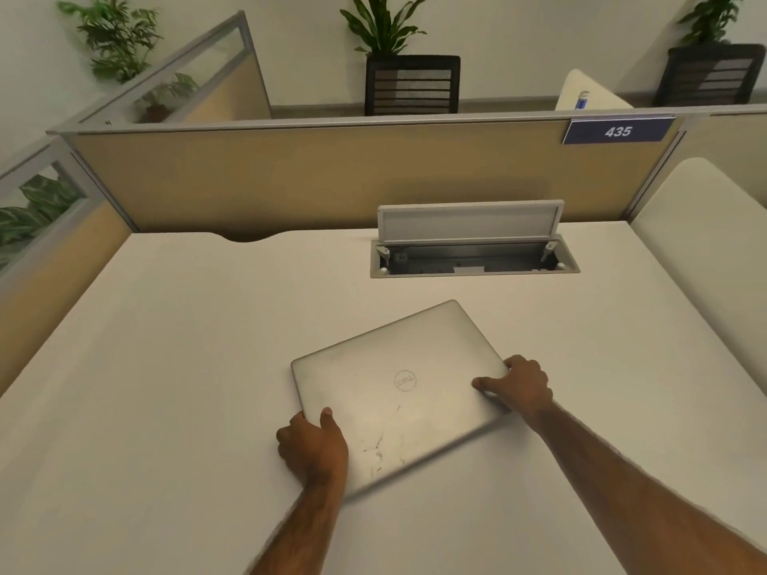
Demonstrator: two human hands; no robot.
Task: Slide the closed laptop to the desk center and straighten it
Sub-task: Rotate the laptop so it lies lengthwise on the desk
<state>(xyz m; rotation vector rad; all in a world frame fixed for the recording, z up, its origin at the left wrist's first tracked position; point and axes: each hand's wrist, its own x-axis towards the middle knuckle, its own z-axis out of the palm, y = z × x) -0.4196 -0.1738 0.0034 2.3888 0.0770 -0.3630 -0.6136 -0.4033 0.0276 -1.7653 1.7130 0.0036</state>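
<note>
A closed silver laptop (398, 392) lies flat on the white desk (166, 367), roughly in the middle from side to side and a little toward the near edge. It sits crooked — its far corner points up toward the open cable box (473, 253) set into the desk near the tan partition (311, 176), and its edges run at a slant to the desk's edges. The near edge of the lid looks blurred.

The left hand (313, 446) grips the laptop's near-left corner, thumb laid on top of the lid and the fingers curled round the edge. The right hand (519, 385) is clamped on the right corner in the same way — thumb pressed flat on the lid, fingers wrapped over the side. Both forearms reach in from the bottom of the view.

A blue plate reading 435 (618, 131) hangs on the partition's top right. Beyond it stand leafy plants (382, 24) and a black chair back (411, 85).
</note>
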